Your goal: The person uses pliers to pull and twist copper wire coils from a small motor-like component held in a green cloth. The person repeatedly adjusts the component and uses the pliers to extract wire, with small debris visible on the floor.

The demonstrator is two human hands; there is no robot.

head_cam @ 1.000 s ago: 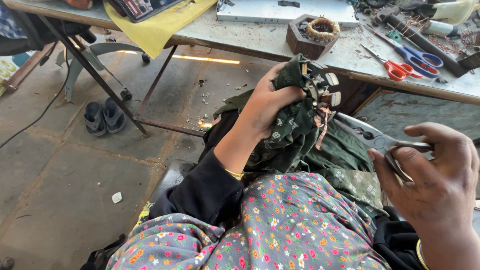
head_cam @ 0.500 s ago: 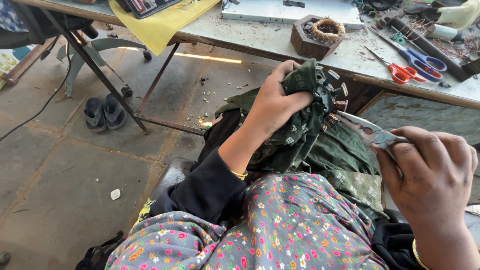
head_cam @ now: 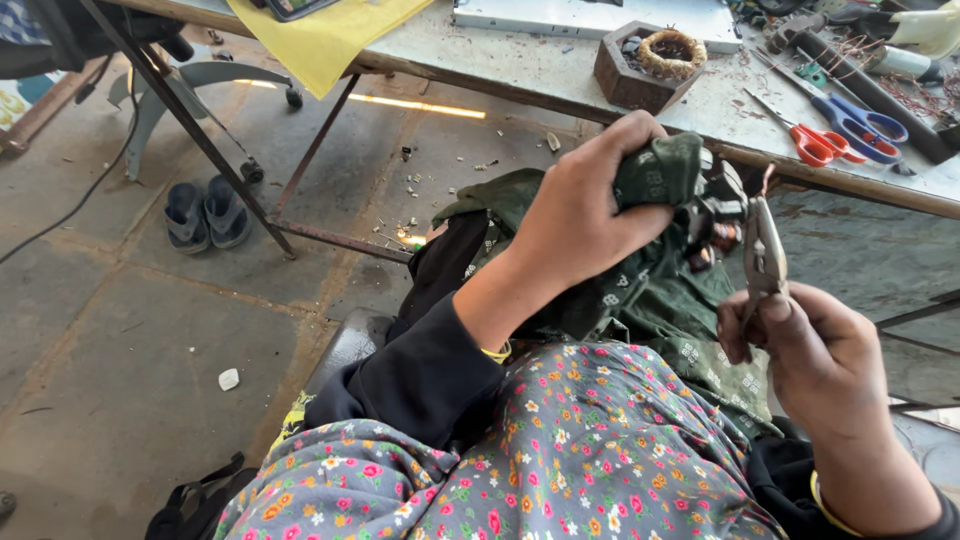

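Metal part: a small dark piece with pale and coppery bits (head_cam: pixel 718 215), half wrapped in the green patterned cloth (head_cam: pixel 650 290), held up just below the near edge of the work table (head_cam: pixel 560 62).
Left hand: the left hand (head_cam: pixel 590 205) is clenched tight around the bunched cloth and the part inside it, thumb toward the table.
Pliers: grey metal pliers (head_cam: pixel 763 258) stand nearly upright, long axis vertical, nose pointing up toward the table edge and touching the part's right side.
Right hand: the right hand (head_cam: pixel 835 365) is closed around the pliers' handles, below the table and right of the cloth.
Cloth: it drapes from the left hand down onto the lap in a floral garment (head_cam: pixel 560 460).
On the table: a brown hexagonal block holding a wound ring (head_cam: pixel 650 62), red-handled scissors (head_cam: pixel 815 140) beside blue-handled scissors (head_cam: pixel 865 122), and a yellow sheet (head_cam: pixel 320 35) hanging over the near edge at the left.
Under the table: a pair of dark sandals (head_cam: pixel 205 213) on the floor, left of its leg.
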